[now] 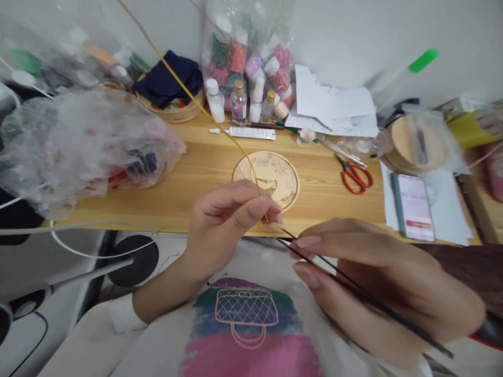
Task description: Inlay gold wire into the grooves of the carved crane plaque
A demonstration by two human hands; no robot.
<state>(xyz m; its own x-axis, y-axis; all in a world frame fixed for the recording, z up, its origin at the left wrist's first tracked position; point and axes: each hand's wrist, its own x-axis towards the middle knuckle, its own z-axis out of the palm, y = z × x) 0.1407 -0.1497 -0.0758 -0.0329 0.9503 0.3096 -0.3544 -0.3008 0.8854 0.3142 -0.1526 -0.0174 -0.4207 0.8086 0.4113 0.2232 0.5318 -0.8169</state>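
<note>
My left hand (223, 222) pinches the end of a thin golden-yellow wire (167, 67) between thumb and fingers. From there the wire runs up and to the left, out of the picture. My right hand (377, 277) is closed around a pair of dark tweezers (353, 285). The tweezers' two tips point left, close to the wire end just below my left fingertips; whether they touch it I cannot tell. Behind my left hand, a round wooden plaque (285, 175) with a line drawing and some golden outlines lies on the table, partly hidden by the fingers.
On the wooden table (188, 193), a crumpled plastic bag (86, 141) lies left. Small bottles (238, 102), a white tube (253, 133) and papers (334, 107) line the back. Red-handled scissors (356, 177) and a phone (414, 207) lie right. A dark round base (133, 260) is below left.
</note>
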